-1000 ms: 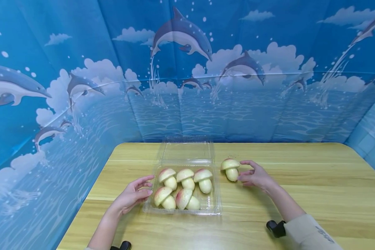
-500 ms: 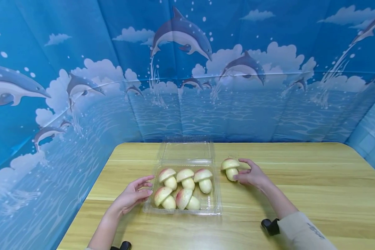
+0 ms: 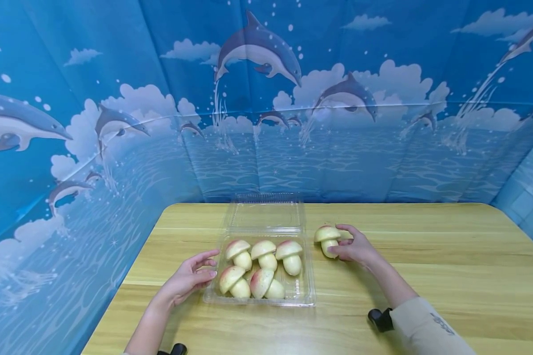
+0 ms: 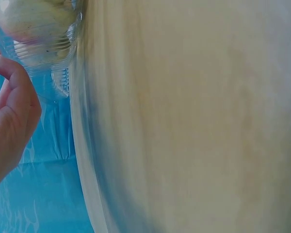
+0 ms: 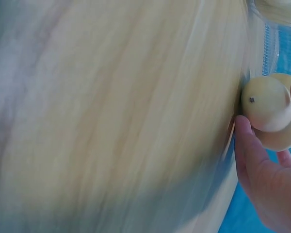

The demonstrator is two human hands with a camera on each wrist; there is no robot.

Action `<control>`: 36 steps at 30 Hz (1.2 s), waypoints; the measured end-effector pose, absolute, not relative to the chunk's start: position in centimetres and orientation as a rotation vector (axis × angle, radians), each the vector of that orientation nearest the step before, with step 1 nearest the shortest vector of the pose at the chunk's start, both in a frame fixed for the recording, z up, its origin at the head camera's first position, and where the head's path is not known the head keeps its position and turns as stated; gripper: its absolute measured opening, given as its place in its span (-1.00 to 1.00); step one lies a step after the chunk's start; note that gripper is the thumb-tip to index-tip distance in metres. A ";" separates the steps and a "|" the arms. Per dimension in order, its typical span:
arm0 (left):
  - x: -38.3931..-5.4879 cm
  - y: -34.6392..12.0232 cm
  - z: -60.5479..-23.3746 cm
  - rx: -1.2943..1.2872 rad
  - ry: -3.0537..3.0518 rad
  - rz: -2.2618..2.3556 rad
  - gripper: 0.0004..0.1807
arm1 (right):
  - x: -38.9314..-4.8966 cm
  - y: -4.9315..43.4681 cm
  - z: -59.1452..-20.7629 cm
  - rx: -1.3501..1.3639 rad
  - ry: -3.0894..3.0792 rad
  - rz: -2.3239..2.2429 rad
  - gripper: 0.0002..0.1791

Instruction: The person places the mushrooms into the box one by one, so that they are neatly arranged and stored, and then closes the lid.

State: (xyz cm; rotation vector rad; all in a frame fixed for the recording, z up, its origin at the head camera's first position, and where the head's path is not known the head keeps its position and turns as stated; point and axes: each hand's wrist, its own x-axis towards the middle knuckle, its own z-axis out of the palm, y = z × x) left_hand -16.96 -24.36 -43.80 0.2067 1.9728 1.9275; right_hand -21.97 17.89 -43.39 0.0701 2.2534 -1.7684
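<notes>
A pale toy-like mushroom (image 3: 327, 233) with a reddish blush stands on the table, right of a clear plastic clamshell box (image 3: 310, 291). My right hand (image 3: 357, 247) is at its right side, thumb by the stem and index fingertip by the cap's edge. The right wrist view shows the mushroom's round stem end (image 5: 266, 103) with fingers around it; firm contact cannot be told. Several similar mushrooms (image 3: 263, 255) lie in two rows inside the box. My left hand (image 3: 187, 277) is beside the box's left edge, fingers loosely bent and holding nothing.
The box's transparent lid (image 3: 266, 215) lies folded back towards the rear edge of the wooden table (image 3: 426, 276). A blue dolphin-print cloth (image 3: 266, 148) hangs behind and on the left. Black wrist devices (image 3: 380, 319) sit below both hands.
My right hand has moved left, bringing its thumb over the lone mushroom's stem. That mushroom has hardly shifted. The left hand and the box look the same.
</notes>
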 end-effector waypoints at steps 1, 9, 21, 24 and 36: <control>-17.0 -24.4 -43.8 0.210 1.972 1.928 -0.29 | -22.0 17.8 -43.4 0.067 2.255 -1.767 -0.10; -17.0 -24.5 -44.0 0.215 1.972 1.927 -0.29 | -22.0 17.5 -43.4 0.079 2.263 -1.774 -0.12; -17.1 -24.6 -44.1 0.211 1.969 1.929 -0.29 | -22.2 17.2 -43.4 0.054 2.251 -1.775 -0.14; -17.1 -24.6 -44.1 0.206 1.969 1.930 -0.29 | -22.2 17.2 -43.5 0.055 2.246 -1.774 -0.14; -17.2 -24.6 -44.1 0.213 1.973 1.930 -0.30 | -22.0 17.1 -43.2 0.049 2.196 -1.797 -0.13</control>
